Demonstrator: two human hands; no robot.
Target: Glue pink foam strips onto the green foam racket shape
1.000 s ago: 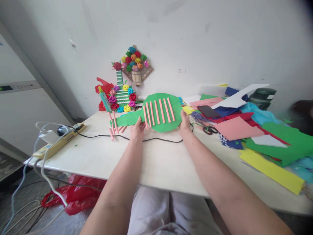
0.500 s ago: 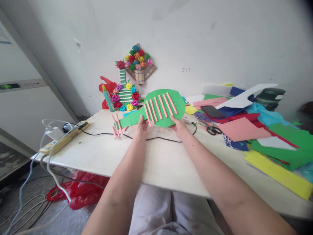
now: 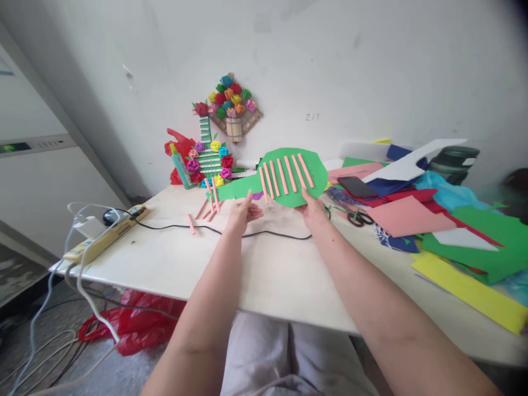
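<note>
The right hand (image 3: pixel 312 210) pinches the lower edge of a green paper cutout (image 3: pixel 249 185), thumb on top and fingers beneath, holding it over the tabletop (image 3: pixel 284 275). A row of pink sticks (image 3: pixel 282 176) lies across its round part. Below the narrow neck, the left hand (image 3: pixel 241 213) has its fingers loosely spread (whether its thumb touches the paper, I cannot tell). Loose pink pieces (image 3: pixel 191 224) lie near the neck's end. A black cord (image 3: pixel 268 233) runs under both wrists, and scissors (image 3: pixel 359 218) lie to the right, near a phone (image 3: pixel 357 187).
</note>
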